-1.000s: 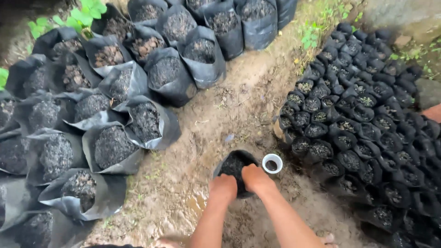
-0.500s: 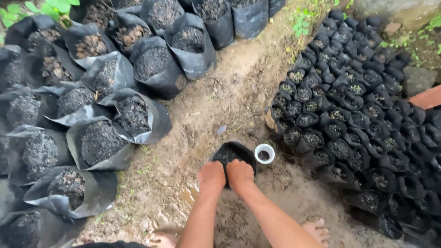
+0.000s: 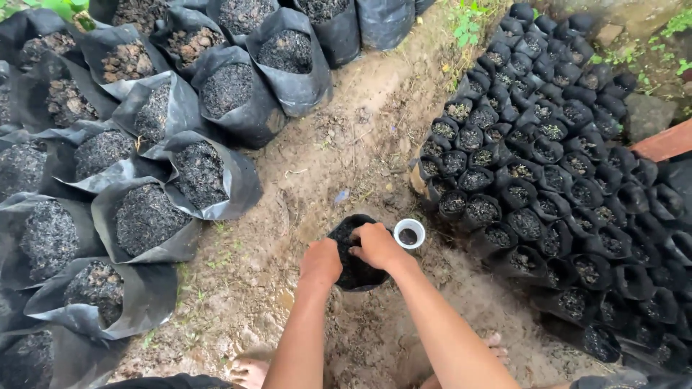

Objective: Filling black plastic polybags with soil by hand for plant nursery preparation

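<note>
My left hand [image 3: 321,261] holds the soil bag [image 3: 355,270] by its side; my right hand [image 3: 375,245] presses inside it. The white cup [image 3: 409,233], just beyond my right grip, risks tipping.

- Large black grow bags [image 3: 148,216] filled with dark soil, clustered from 8 to 11 o'clock, packed touching one another, tops open.
- More large black bags [image 3: 288,57] along the top edge at 12 o'clock.
- Small black seedling bags [image 3: 548,173] in a dense block from 1 to 4 o'clock, soil showing in most mouths, rows touching.
- Bare muddy ground [image 3: 346,144] forms a strip between the two groups, running from 12 down to 6 o'clock.
- Green leaves [image 3: 61,6] at 11 o'clock corner; low weeds [image 3: 465,18] near 1 o'clock.
- Grey stone [image 3: 649,115] at 2 o'clock, beside a reddish plank [image 3: 667,142].
- Bare foot [image 3: 249,371] at 6 o'clock, on the mud.
</note>
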